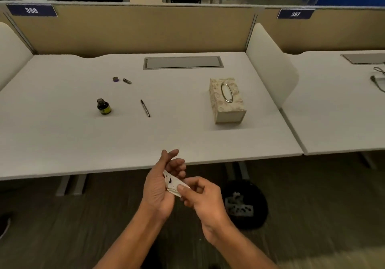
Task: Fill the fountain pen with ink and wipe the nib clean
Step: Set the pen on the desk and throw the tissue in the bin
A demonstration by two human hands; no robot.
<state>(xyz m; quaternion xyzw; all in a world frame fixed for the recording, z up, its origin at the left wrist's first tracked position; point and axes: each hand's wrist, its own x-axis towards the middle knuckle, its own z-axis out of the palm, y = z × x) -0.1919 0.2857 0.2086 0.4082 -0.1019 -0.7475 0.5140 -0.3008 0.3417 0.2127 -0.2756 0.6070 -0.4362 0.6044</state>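
Note:
Below the desk's front edge, my left hand (161, 182) and my right hand (203, 195) both grip a crumpled white tissue (174, 183) with dark ink stains. The fountain pen (145, 107) lies uncapped on the white desk (62, 139), far from both hands. Left of it stands the small open ink bottle (103, 106) with a yellow label. Behind these lie the bottle's round cap (115, 79) and the pen's cap (127, 81).
A patterned tissue box (227, 100) stands on the right part of the desk. A black waste bin (244, 204) with crumpled paper sits on the floor beside my right hand. A cable hatch (183, 62) lies at the back. Partitions border the desk.

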